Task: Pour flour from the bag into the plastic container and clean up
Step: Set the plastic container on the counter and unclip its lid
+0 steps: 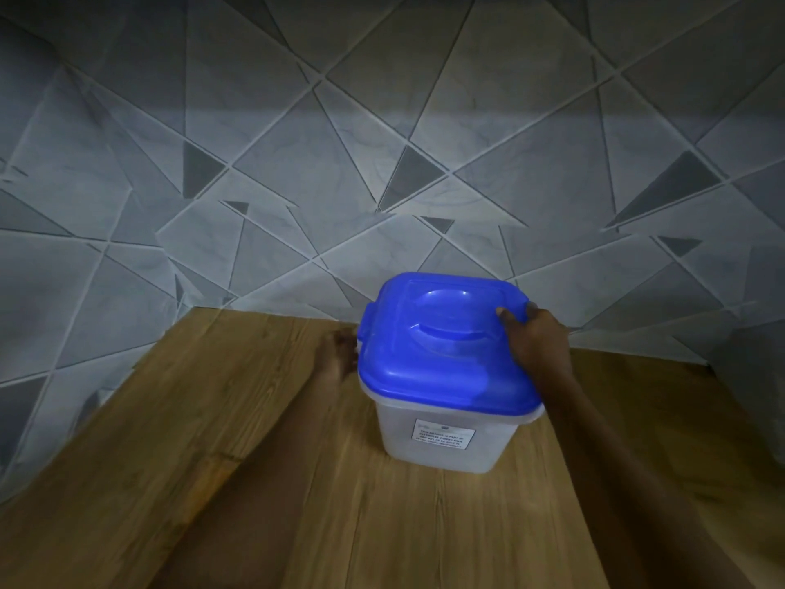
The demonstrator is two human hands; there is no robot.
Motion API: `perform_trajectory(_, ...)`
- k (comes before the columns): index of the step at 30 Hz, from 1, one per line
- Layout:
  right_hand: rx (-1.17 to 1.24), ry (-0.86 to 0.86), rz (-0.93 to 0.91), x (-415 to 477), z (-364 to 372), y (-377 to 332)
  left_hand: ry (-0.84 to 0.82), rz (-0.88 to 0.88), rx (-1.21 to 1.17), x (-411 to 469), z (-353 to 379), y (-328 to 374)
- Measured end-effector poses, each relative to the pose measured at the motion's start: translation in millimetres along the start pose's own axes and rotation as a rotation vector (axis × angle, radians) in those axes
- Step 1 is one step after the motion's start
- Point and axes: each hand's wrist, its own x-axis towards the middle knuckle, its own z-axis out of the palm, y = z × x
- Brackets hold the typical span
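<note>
Fingers of R hand (537,340) curl over edge of blue lid (437,350), thumb atop; L hand (340,354) by plastic container (395,433), too blurred to tell grip.

container (397,435): translucent white plastic tub, is standing upright on the wooden counter (255,482), its printed label (441,435) facing forward
lid (441,346): blue, is sitting closed on the container

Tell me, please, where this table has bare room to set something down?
Bare wood: the table in front of the container, between left arm and right arm, and right of that arm to the tiled wall. Crowded: the container's flanks, with the left hand at its side and the right hand gripping the blue lid.
</note>
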Motion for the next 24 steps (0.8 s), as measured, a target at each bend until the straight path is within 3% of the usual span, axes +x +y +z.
perform_trajectory(3, 0.085, 0.016, 0.045, -2, -4, 4, 0.08, 0.126, -0.116, -3, -6, 7)
perform_trajectory(8, 0.265, 0.003, 0.132, -6, -9, 4, -0.165, 0.201, -0.224, -33, 17, 19)
perform_trajectory(13, 0.395, 0.016, 0.199, -9, -13, -4, -0.157, 0.221, -0.347, -43, 32, 27)
perform_trajectory(24, 0.598, 0.081, 0.11, -8, -43, 0, -0.173, 0.376, -0.322, -58, 33, 62)
